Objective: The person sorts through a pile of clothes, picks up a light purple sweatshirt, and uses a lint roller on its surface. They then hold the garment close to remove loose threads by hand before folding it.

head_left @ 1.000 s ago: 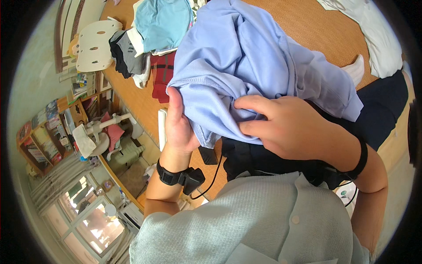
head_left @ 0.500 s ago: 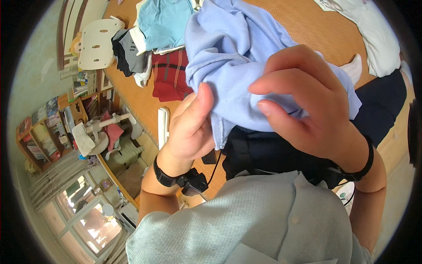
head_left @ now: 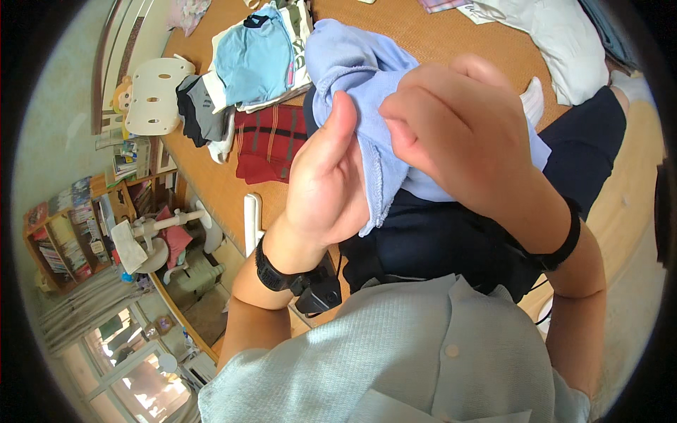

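A light blue garment (head_left: 352,70) is bunched up close below my face. My left hand (head_left: 324,183) grips its hemmed edge from the left, thumb raised along the cloth. My right hand (head_left: 458,134) clasps the same garment from the right, fingers curled over the fabric. Both wrists wear black bands. The garment hangs over my dark navy lap (head_left: 423,247), above a wooden floor (head_left: 423,28).
Folded clothes lie at the upper left: a teal shirt (head_left: 254,56), a red striped piece (head_left: 268,141), dark and white items (head_left: 201,113). A white pillow (head_left: 564,42) lies at the upper right. A white chair back (head_left: 155,95), a bookshelf (head_left: 63,225) and a small stool (head_left: 159,236) stand to the left.
Both hands have lifted the blue garment closer to the camera and gathered it tighter. My left hand moved from under the cloth to its hem edge.
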Demonstrator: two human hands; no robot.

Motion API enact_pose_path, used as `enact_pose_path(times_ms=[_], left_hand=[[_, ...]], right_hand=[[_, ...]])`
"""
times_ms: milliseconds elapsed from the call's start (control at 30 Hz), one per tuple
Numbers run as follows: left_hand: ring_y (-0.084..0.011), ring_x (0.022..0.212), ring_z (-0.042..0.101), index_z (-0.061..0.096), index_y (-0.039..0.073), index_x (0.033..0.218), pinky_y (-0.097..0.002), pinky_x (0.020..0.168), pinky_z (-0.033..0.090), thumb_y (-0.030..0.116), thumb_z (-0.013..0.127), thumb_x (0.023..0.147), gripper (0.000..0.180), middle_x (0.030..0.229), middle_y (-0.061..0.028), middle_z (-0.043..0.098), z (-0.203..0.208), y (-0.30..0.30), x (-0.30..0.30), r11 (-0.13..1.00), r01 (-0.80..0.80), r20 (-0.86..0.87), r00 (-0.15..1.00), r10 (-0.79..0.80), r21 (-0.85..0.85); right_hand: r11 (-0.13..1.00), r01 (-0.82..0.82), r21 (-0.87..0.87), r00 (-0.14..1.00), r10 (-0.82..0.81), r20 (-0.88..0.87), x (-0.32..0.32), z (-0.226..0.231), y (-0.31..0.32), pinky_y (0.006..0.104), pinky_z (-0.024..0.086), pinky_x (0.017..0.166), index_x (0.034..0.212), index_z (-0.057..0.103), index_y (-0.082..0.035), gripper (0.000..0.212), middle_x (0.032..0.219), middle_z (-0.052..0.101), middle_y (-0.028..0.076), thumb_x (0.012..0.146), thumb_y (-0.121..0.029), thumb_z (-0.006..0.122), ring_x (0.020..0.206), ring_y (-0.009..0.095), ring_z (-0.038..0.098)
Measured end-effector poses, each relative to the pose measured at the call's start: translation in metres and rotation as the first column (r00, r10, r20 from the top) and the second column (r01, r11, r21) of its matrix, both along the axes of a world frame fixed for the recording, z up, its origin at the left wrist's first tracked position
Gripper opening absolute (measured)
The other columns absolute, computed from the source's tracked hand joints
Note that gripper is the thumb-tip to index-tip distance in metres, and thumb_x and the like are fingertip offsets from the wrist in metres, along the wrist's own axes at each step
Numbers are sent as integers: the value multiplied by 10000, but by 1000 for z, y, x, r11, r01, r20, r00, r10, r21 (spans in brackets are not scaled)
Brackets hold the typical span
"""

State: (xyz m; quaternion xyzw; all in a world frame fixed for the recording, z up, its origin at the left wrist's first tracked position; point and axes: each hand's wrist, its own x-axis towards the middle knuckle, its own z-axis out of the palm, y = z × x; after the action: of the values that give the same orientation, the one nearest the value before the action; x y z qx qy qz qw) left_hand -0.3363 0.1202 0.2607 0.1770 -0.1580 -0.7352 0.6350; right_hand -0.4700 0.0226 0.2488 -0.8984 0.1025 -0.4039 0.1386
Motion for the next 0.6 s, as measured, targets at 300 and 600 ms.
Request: enact_pose_path(times_ms=[300,600], left_hand=[[-215,1167,466,377,-51,1290,-340,1014,340,392,305,973,549,1245,-140,485,20,-1,-19,990,-117,302,949,87,83],[-83,910,518,550,-34,1070,-224,813,411,406,300,978,514,994,-48,581,10,8,-15,991,-118,581,812,59,64]], right_hand=[[899,-81,431,971,-27,239,-10,15,-1,275,444,524,777,563,-46,114,715,547,74,704,-23,649,585,220,553],[985,-19,169,998,9,59,-7,17,3,331,456,530,810,592,-82,110,762,568,51,713,-74,644,628,259,577]])
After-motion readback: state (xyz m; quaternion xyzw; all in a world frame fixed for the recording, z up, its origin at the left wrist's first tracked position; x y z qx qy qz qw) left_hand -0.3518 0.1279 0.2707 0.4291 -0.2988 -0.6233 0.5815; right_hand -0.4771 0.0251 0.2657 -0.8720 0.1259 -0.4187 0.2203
